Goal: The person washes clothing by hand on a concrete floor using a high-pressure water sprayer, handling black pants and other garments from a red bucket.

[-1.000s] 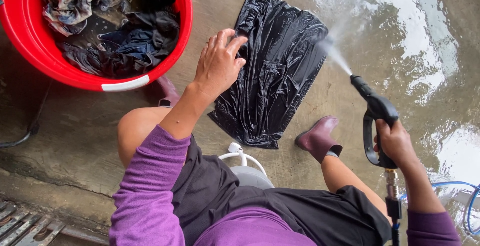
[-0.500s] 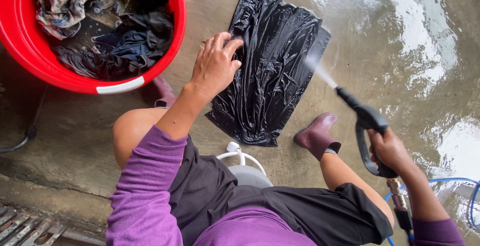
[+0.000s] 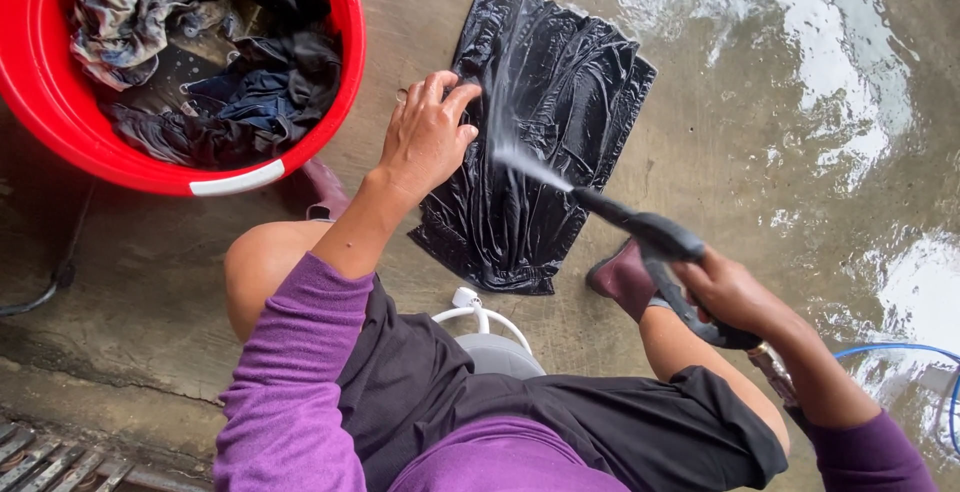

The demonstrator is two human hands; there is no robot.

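A wet black garment [image 3: 540, 132] lies spread flat on the concrete floor in front of me. My left hand [image 3: 425, 137] rests on its left edge with the fingers pressing down on the cloth. My right hand [image 3: 735, 297] grips the handle of a black spray gun [image 3: 650, 237], whose nozzle points left over the garment. A jet of water from it strikes the cloth close to my left fingers.
A red tub [image 3: 130, 157] of soaked dark clothes stands at the upper left. My maroon boots [image 3: 625, 277] flank the garment, and a white stool [image 3: 490, 337] is under me. A blue hose [image 3: 900, 352] trails right. The floor at the upper right is wet and shiny. A metal drain grate [image 3: 60, 457] runs along the lower left.
My right hand has swung the spray gun leftward and lower, moving the jet from the garment's right edge to its middle. My left hand has stayed on the cloth.
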